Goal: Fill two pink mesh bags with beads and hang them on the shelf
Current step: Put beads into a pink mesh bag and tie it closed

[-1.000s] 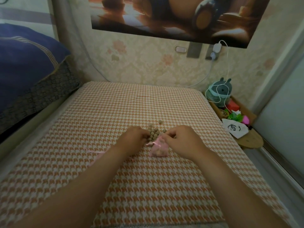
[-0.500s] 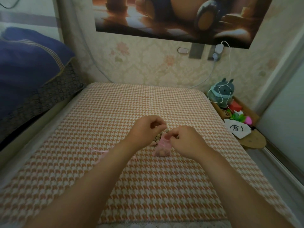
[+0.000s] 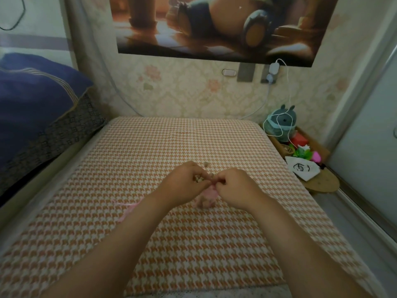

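A pink mesh bag (image 3: pixel 208 197) with beads inside rests on the orange houndstooth cloth (image 3: pixel 171 147), just below my two hands. My right hand (image 3: pixel 235 187) pinches the bag's top edge. My left hand (image 3: pixel 184 184) is cupped around a handful of tan beads (image 3: pixel 198 179), held right at the bag's mouth. A few loose beads (image 3: pixel 206 164) lie on the cloth just beyond my hands. A second pink mesh bag (image 3: pixel 129 208) lies flat to the left, partly hidden by my left forearm.
A low wooden shelf (image 3: pixel 322 183) at the right holds a grey plush toy (image 3: pixel 280 123), a white pouch (image 3: pixel 304 168) and small coloured items. Blue bedding (image 3: pixel 36 97) lies at the left. A poster and charger cable hang on the far wall.
My left hand lifted from the bead pile with a handful of beads and moved right to the bag's mouth. My right hand still holds the bag's top.
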The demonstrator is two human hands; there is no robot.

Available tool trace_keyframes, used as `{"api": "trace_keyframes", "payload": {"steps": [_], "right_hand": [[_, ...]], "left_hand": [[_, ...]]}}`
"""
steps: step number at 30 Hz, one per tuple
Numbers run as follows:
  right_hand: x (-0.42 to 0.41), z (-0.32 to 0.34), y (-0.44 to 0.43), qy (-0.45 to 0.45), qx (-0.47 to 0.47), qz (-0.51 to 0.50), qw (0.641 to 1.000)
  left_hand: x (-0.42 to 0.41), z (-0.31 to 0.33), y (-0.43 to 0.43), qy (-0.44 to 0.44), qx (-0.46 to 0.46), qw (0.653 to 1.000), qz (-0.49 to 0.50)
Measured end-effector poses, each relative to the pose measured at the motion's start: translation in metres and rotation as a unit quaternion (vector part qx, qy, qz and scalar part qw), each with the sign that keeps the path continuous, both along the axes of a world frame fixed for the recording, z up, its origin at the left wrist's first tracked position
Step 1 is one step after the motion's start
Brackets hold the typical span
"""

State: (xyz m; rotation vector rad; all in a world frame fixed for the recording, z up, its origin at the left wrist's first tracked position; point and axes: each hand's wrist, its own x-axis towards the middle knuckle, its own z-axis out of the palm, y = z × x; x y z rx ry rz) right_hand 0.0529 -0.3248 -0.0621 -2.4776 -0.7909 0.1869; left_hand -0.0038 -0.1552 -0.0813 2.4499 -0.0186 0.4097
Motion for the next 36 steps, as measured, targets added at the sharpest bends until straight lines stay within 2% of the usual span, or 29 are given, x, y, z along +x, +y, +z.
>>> {"api": "trace_keyframes", "payload": {"steps": [3,8,11,15,18,24,28,31,36], "right_hand": [[0.0,-0.001,0.0,-0.005,0.0,-0.005,1.0],[0.0,-0.005,0.001,-0.016,0.005,-0.003,1.0],[0.001,-0.007,0.001,-0.02,0.009,-0.002,1.0],[0.002,-0.01,0.004,-0.019,0.012,-0.001,1.0],[0.003,-0.012,0.006,-0.013,0.023,-0.004,1.0],[0.003,-0.012,0.004,-0.01,0.035,0.0,0.999],[0.003,-0.012,0.004,-0.007,0.038,0.001,0.999],[0.002,-0.011,0.003,-0.009,0.032,0.003,0.999],[0.001,-0.007,0.002,-0.004,0.02,0.001,1.0]], "left_hand": [[0.0,0.003,0.006,0.037,-0.033,0.999,0.014],[0.004,-0.008,0.023,-0.014,-0.07,0.993,0.092],[0.007,-0.026,0.033,0.02,-0.03,0.994,0.099],[0.013,-0.045,0.033,0.067,0.021,0.996,0.051],[0.017,-0.049,0.029,0.068,0.049,0.996,0.019],[0.021,-0.055,0.029,0.066,0.065,0.995,0.039],[0.019,-0.053,0.03,0.06,-0.008,0.997,0.05],[0.016,-0.036,0.023,0.006,-0.1,0.993,0.057],[0.007,-0.003,-0.002,-0.015,-0.177,0.984,0.009]]}}
